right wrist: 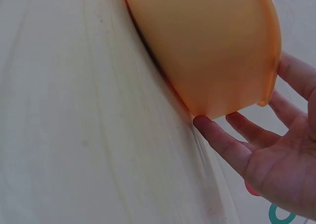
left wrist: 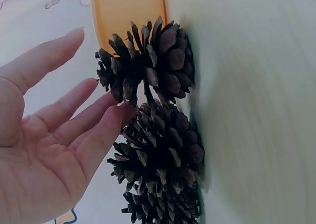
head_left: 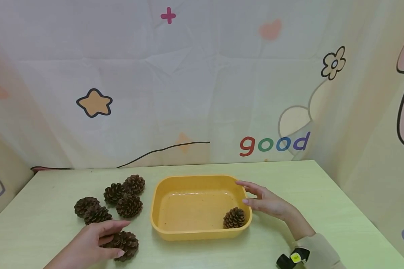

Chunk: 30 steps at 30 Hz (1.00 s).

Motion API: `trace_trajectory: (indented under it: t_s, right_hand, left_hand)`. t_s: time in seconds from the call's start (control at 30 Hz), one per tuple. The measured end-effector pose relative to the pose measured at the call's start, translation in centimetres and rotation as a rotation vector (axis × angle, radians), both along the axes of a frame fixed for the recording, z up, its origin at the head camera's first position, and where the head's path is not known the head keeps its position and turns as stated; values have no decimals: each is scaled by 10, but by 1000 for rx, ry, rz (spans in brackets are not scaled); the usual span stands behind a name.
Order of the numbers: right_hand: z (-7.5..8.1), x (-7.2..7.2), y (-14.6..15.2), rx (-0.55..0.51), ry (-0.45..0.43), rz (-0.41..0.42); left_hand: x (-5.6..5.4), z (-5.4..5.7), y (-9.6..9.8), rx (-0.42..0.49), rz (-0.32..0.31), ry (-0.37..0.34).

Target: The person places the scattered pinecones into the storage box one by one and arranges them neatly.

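My left hand (head_left: pixel 94 239) reaches round a brown pine cone (head_left: pixel 127 247) at the front left, thumb on its near side and fingers over its far side. In the left wrist view the hand (left wrist: pixel 54 110) has its fingers extended and spread beside the pine cones (left wrist: pixel 163 66). On the right, my other hand (head_left: pixel 267 201) rests on the right end of a yellow tray (head_left: pixel 195 235), thumb tip over the rim. Fingertips of that right hand (right wrist: pixel 276 150) touch the tray's outer wall in the right wrist view. One pine cone (head_left: pixel 234 218) lies inside the tray's near right corner.
Several more pine cones (head_left: pixel 129 205) sit clustered on the pale green table (head_left: pixel 343 231), left of the tray. Behind the table hangs a printed cloth (head_left: pixel 202 93). A black strap (head_left: pixel 291 258) with a yellow tag shows at my right sleeve.
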State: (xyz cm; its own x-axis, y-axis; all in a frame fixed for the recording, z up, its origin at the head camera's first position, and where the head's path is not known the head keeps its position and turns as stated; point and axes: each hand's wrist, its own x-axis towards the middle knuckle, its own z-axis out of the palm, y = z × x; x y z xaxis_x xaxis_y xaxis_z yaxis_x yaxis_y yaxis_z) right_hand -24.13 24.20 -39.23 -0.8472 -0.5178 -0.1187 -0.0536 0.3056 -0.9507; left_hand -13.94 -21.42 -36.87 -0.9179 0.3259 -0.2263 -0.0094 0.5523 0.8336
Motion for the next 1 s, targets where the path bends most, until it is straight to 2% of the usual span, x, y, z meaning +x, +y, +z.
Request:
trace_trajectory:
  t_s: [0.2, 0.3, 0.53, 0.73, 1.0]
  right_hand:
    - [0, 0, 0, 6, -3, -4]
    - [1, 0, 0, 7, 0, 3]
    - [2, 2, 0, -20, 7, 24]
    - [2, 2, -1, -29, 6, 29]
    - [2, 2, 0, -41, 3, 36]
  left_hand:
    - [-1, 0, 5, -112, 54, -15]
    - [-2, 0, 6, -152, 54, -5]
    - [-4, -2, 3, -229, -99, 131]
    - [-4, -5, 5, -259, -93, 127]
    - [-3, -6, 6, -240, -91, 140]
